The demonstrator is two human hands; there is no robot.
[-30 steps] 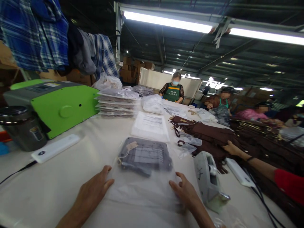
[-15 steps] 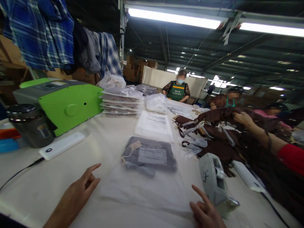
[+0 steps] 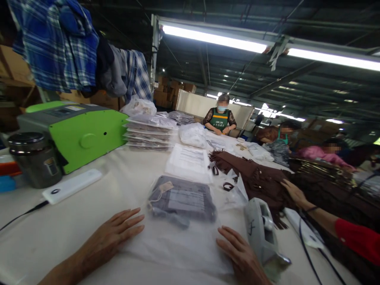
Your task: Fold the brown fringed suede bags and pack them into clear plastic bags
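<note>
A frosted plastic bag (image 3: pixel 178 247) lies flat on the white table in front of me. A folded dark grey item (image 3: pixel 184 189) shows inside its far half, with a beige hang tag (image 3: pixel 165 186) on a string and a pale printed patch. My left hand (image 3: pixel 114 233) rests at the bag's left edge, fingers stretched out and slightly spread, holding nothing. Over the right edge lies my right hand (image 3: pixel 239 251), its fingers also extended with nothing in them. Just right of that hand stands a grey tape dispenser (image 3: pixel 258 231).
At left are a green and grey machine (image 3: pixel 86 132), a dark flask (image 3: pixel 35 160) and a white power bank (image 3: pixel 73 186). Stacked bagged items (image 3: pixel 150 132) and printed sheets (image 3: pixel 187 162) stand beyond. A co-worker's hand (image 3: pixel 295 194) touches brown fringed pieces (image 3: pixel 252 170) at right.
Both my hands have gone from pointing fingers to flat, outstretched ones, moving inward over the bag's edges. The co-worker's hand has lowered, and the brown fringed material now lies flatter.
</note>
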